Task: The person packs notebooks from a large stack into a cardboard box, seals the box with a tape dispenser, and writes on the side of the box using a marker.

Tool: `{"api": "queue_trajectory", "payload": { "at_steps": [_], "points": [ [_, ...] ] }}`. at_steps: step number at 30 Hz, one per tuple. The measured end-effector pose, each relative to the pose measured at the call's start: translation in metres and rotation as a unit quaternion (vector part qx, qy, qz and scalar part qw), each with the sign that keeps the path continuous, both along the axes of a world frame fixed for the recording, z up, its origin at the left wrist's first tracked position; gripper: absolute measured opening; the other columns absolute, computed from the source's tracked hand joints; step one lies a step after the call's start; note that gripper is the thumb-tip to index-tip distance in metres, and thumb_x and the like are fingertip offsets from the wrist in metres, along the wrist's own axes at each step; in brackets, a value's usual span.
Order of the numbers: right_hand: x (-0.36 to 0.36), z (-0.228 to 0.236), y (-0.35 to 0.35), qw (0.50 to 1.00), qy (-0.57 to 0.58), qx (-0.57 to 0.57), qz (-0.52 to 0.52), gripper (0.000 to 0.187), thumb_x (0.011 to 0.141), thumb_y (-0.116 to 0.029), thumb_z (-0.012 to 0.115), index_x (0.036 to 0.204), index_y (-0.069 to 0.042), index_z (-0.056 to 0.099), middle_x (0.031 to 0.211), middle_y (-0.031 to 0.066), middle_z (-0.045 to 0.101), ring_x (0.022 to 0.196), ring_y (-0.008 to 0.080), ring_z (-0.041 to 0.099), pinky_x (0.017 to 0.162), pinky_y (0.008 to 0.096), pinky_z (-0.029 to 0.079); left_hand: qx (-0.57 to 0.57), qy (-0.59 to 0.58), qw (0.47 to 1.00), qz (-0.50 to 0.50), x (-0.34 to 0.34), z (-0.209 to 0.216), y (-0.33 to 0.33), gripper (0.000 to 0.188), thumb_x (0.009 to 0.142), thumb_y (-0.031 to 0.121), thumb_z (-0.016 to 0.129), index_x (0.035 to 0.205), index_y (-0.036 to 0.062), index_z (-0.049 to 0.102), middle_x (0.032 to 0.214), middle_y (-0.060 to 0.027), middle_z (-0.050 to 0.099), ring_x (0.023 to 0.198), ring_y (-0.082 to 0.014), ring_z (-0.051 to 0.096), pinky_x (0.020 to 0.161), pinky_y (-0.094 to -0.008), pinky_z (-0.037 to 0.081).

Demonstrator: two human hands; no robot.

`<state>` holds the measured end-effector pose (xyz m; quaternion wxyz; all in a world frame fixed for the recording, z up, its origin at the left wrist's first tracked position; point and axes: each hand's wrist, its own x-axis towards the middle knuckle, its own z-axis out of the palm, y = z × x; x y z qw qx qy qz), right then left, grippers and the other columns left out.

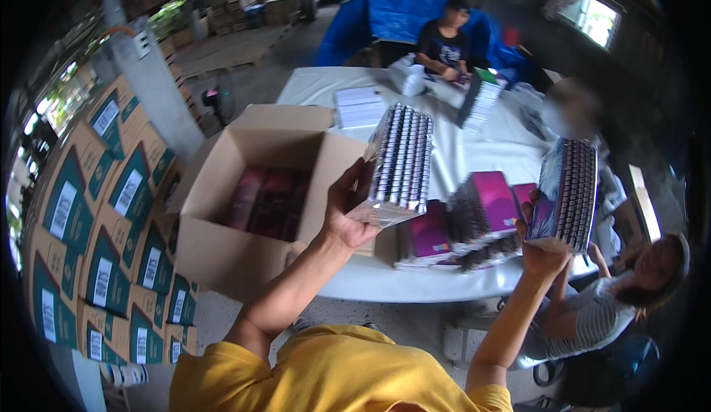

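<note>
left hand (349, 218): grasping left spiral-bound bundle (401, 162), over worktop (453, 162), right of open carton (229, 264) | right hand (546, 258): grasping right spiral-bound bundle (572, 193), farther right | handling: best supported from beneath, level, without squeezing the coils

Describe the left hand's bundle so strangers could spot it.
Find the open carton by the white table. Right of it, the left hand holds a bundle of spiral-bound books. It's nearer the carton than the bundle in the right hand.

Carton (229, 268) open above, notebook stacks (489, 199) obstructing table (453, 162)
</note>
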<state>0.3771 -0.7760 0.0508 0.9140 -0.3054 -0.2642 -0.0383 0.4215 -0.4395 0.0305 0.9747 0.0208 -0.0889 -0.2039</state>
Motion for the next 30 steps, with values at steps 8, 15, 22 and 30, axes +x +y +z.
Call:
{"api": "queue_trajectory", "payload": {
  "at_steps": [8, 15, 22, 30],
  "points": [
    [0.041, 0.022, 0.267, 0.957, 0.241, -0.157, 0.032, 0.032, 0.096, -0.023, 0.055, 0.123, -0.005, 0.055, 0.112, 0.0064, 0.063, 0.1, 0.0161, 0.061, 0.09, 0.0306, 0.048, 0.049, -0.097, 0.94, 0.324, -0.09, -0.017, 0.27, 0.049, 0.095, 0.034, 0.046, 0.136, 0.0081, 0.049, 0.133, -0.015, 0.056, 0.122, -0.0325, 0.053, 0.102, -0.0568, 0.041],
    [0.151, -0.089, 0.513, 0.747, 0.292, -0.594, 0.069, 0.081, 0.083, -0.059, 0.062, 0.141, -0.009, 0.035, 0.134, 0.018, 0.048, 0.123, 0.0375, 0.046, 0.09, 0.0574, 0.041, 0.104, 0.078, 0.823, 0.553, -0.164, -0.042, 0.408, 0.042, 0.093, 0.028, 0.051, 0.131, 0.0109, 0.053, 0.132, -0.0082, 0.058, 0.12, -0.026, 0.055, 0.102, -0.053, 0.04],
    [0.157, -0.119, 0.589, 0.717, 0.284, -0.603, 0.202, 0.099, 0.08, -0.073, 0.056, 0.15, -0.01, 0.025, 0.151, 0.0238, 0.028, 0.138, 0.0437, 0.025, 0.108, 0.0596, 0.024, 0.275, 0.019, 0.812, 0.515, -0.117, -0.031, 0.444, 0.074, 0.089, 0.018, 0.056, 0.152, 0.0191, 0.018, 0.139, -0.0118, 0.045, 0.126, -0.0272, 0.047, 0.105, -0.0442, 0.04],
    [0.073, -0.013, 0.562, 0.916, 0.152, -0.371, -0.007, 0.07, 0.082, -0.02, 0.076, 0.138, 0.003, 0.041, 0.117, 0.014, 0.062, 0.105, 0.0219, 0.061, 0.092, 0.0342, 0.051, 0.56, -0.269, 0.699, 0.354, -0.046, -0.029, 0.418, 0.1, 0.091, 0.046, 0.06, 0.151, 0.0118, -0.012, 0.158, -0.0136, -0.016, 0.145, -0.0334, -0.012, 0.116, -0.0478, -0.002]
  ]
}}
